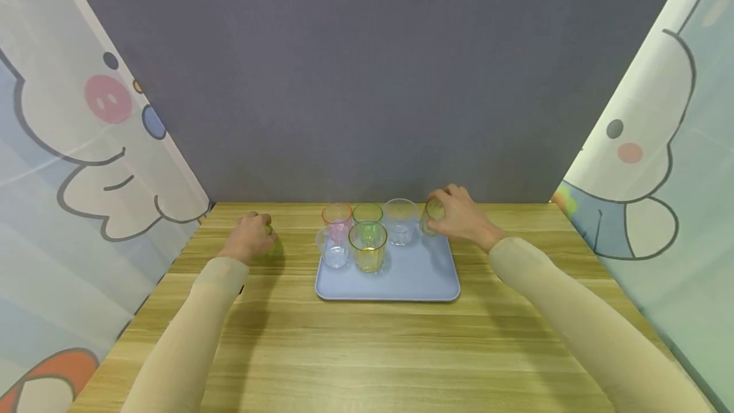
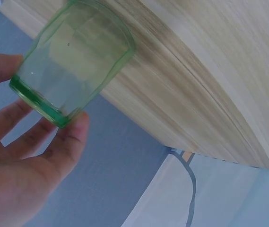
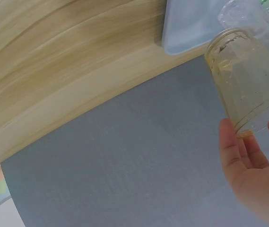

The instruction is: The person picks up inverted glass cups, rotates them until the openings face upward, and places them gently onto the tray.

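Note:
My left hand (image 1: 250,238) is at the table's left, holding a green clear cup (image 2: 77,61) by its thick base. The cup's mouth faces the table, and in the head view the hand hides most of it. Over the tray's far right corner, my right hand (image 1: 461,217) grips a pale yellow clear cup (image 3: 247,75) near its base with thumb and fingers, mouth turned away from the palm. Beside it on the light blue tray (image 1: 401,282) stands a wide clear cup (image 1: 400,225).
Also on the tray are a yellow cup (image 1: 368,250), a clear mug (image 1: 334,253), a green cup (image 1: 368,214) and a pink cup with an orange rim (image 1: 337,215). Behind the wooden table (image 1: 367,349) rises a grey panel (image 1: 367,81); printed curtains (image 1: 636,145) hang at both sides.

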`<state>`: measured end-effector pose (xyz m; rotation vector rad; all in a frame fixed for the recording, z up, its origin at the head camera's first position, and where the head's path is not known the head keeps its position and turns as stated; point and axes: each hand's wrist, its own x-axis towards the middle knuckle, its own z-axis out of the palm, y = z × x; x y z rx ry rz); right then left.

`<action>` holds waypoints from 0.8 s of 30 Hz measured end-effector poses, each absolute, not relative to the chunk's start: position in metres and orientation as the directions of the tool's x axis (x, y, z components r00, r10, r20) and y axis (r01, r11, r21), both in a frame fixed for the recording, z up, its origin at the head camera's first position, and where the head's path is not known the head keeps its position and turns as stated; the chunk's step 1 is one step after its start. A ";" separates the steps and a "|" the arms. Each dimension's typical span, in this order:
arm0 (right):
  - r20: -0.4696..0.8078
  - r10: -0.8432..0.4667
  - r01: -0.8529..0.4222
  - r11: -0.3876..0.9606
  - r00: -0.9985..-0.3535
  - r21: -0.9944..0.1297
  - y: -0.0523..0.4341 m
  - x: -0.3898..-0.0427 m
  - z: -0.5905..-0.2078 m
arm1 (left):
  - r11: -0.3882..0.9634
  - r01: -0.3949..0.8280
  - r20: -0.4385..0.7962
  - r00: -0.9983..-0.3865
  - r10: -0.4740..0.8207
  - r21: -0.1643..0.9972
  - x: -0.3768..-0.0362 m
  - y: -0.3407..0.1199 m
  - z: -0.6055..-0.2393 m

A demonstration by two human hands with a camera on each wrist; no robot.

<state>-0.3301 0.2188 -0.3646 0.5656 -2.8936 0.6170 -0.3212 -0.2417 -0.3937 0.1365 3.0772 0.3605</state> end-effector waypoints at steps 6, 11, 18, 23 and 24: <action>0.177 -0.327 -0.370 0.859 -0.928 -0.354 0.218 -0.337 -0.372 | 0.968 0.079 -0.031 -0.996 0.089 0.238 -0.322 -0.240 -0.393; 0.163 -0.332 -0.369 0.862 -0.929 -0.348 0.217 -0.342 -0.380 | 0.966 0.074 -0.034 -0.996 0.085 0.247 -0.320 -0.239 -0.392; 0.147 -0.353 -0.382 0.859 -0.924 -0.340 0.215 -0.348 -0.388 | 0.968 0.065 -0.034 -0.997 0.075 0.244 -0.320 -0.240 -0.392; 0.131 -0.355 -0.379 0.868 -0.926 -0.321 0.215 -0.350 -0.395 | 0.968 0.070 -0.031 -0.996 0.079 0.242 -0.320 -0.241 -0.394; 0.133 -0.352 -0.377 0.869 -0.926 -0.320 0.215 -0.351 -0.396 | 0.967 0.070 -0.028 -0.996 0.079 0.246 -0.320 -0.241 -0.394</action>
